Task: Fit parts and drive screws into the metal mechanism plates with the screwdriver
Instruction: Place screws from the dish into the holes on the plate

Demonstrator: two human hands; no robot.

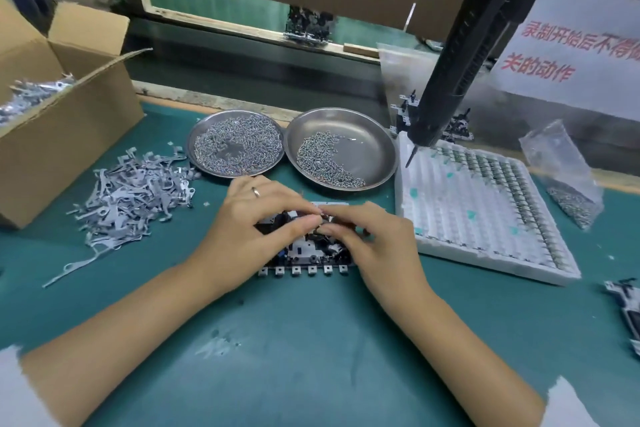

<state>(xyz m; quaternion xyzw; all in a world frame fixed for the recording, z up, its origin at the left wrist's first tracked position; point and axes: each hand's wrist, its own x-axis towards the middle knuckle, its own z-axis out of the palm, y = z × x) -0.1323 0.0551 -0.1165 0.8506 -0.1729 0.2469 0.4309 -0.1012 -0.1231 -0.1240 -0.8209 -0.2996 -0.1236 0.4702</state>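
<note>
A metal mechanism plate (304, 262) with black parts and a row of square tabs along its near edge lies on the green mat in the middle. My left hand (252, 225) rests on its left side, thumb and fingers pinching a small part over the plate. My right hand (374, 239) covers the plate's right side and its fingertips pinch the same small part (323, 218). The black electric screwdriver (450, 73) hangs untouched above the right, tip down over the white tray.
Two steel dishes of screws (237, 144) (341, 149) stand behind the plate. A pile of grey metal levers (131, 198) lies left, beside an open cardboard box (65, 121). A white foam tray (485, 208) and a plastic bag (564, 173) sit right. Another mechanism (627, 308) lies at the right edge.
</note>
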